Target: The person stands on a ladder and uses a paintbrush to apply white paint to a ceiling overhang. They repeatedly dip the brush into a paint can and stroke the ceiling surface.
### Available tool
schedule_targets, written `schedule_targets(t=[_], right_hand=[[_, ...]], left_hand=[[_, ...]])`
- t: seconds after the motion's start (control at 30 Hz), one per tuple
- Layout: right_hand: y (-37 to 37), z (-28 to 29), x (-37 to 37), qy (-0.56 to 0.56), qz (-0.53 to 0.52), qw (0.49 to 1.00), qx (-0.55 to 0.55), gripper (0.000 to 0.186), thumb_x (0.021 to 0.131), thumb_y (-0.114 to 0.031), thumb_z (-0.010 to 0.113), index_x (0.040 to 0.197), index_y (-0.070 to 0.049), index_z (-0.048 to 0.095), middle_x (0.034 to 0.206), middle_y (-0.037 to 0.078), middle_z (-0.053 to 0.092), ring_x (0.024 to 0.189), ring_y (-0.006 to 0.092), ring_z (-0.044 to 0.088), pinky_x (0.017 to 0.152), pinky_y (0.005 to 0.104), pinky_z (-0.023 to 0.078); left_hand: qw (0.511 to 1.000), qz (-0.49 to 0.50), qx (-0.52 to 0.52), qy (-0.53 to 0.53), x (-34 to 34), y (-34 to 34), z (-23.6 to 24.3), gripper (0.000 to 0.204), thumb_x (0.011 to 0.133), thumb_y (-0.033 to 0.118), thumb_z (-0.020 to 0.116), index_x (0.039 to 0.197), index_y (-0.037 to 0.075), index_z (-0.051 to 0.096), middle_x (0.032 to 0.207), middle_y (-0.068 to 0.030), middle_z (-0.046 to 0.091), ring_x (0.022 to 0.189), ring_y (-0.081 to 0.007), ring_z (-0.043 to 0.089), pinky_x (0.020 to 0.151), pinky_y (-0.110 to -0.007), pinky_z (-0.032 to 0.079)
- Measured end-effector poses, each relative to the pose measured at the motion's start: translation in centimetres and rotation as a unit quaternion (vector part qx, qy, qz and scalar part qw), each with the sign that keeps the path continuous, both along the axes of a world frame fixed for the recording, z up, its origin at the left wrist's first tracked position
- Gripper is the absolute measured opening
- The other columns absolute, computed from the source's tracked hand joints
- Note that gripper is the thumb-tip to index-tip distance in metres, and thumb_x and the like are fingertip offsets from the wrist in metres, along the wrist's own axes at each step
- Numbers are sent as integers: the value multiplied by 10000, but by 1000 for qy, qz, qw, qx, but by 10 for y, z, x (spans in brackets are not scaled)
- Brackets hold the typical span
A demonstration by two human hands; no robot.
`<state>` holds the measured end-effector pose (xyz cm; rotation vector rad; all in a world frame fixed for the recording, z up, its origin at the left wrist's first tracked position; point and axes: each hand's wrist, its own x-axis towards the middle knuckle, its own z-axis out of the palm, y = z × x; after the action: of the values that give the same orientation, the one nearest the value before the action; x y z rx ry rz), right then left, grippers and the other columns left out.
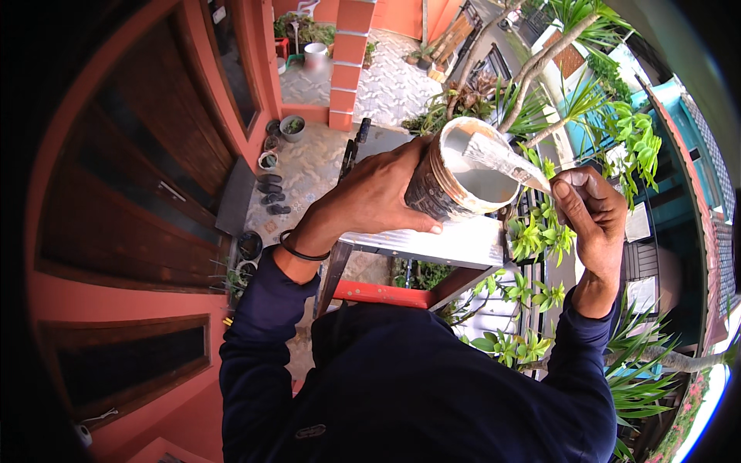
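Note:
My left hand (374,193) grips the side of a small paint bucket (436,187), its fingers round the wall and the thumb along the lower edge. The bucket tilts, and whitish paint shows inside its smeared rim. A white-coated paintbrush (498,157) lies across the mouth, its wide end over the paint. My right hand (593,212) is closed on the brush's narrow end at the right of the rim. Below the bucket is the pale top (463,241) of a ladder; I cannot tell whether the bucket touches it.
A red ladder crosspiece (382,294) lies close to my body. Leafy branches (532,235) crowd the right side. At left are a dark wooden door (131,170), several dark sandals (272,193) and potted plants (292,127). An orange pillar (349,69) stands ahead.

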<state>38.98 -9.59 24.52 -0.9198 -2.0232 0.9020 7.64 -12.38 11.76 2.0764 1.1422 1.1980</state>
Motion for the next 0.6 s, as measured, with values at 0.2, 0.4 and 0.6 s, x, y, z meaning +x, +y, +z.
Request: schedule_targets(t=[0.2,0.4,0.6], right_hand=[[-2,-4,3,-28,0,998,59,106,1067,-78,716,1078,28,713,833,-18,655,699,30,486,612,229,359],[2,-12,0,-11,9,997,76,106,1069,-78,718,1088,26,709,835,-27,647,716,24,484,612,226,349],[-1,-15,1,-17,5,997,69,151,1063,-103,723,1104,41,726,902,0,672,767,51,510,666,236,382]], left_hand=[[999,-7,-48,3,-1,2,1,1030,702,297,1012,1505,-32,456,1349,-235,693,1245,-343,692,1045,-450,548],[999,-3,-52,9,-1,3,-3,1092,700,306,1018,1551,-29,422,1405,-244,670,1301,-347,669,1078,-449,540],[999,-6,-53,12,-2,3,0,1172,696,329,1025,1600,-32,371,1455,-262,638,1366,-365,631,1108,-454,530]])
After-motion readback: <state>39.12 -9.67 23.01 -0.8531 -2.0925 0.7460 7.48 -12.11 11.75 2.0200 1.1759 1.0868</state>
